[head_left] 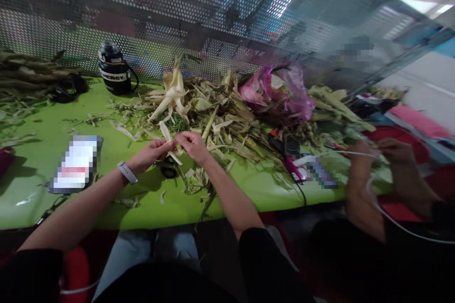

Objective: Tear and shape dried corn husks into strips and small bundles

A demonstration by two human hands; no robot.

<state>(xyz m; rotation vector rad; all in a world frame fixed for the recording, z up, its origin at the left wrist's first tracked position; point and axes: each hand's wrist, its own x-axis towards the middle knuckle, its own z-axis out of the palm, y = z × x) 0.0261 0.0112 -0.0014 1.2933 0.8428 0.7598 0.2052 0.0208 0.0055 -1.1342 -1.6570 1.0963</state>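
My left hand (156,150) is closed around a pale corn husk strip (165,131), which sticks up past the fingers and shows again below them. Close against it, my right hand (194,146) pinches at the same strip, the fingertips of both hands nearly meeting. What exactly lies between the right fingertips is too small to make out. Just beyond the hands, a bundle of whitish husks (174,92) rests on a heap of dry husks and shreds (227,118). Under my hands, a dark ring-shaped thing (168,170) shows partly on the green table (142,210).
A phone (76,163) lies left of my forearm. At the back stand a black jug (116,73) and a pink plastic bag (280,92) before a perforated metal panel (149,9). On the right, a co-worker's hands (377,151) work near a white cable (344,153) and a second phone (323,173).
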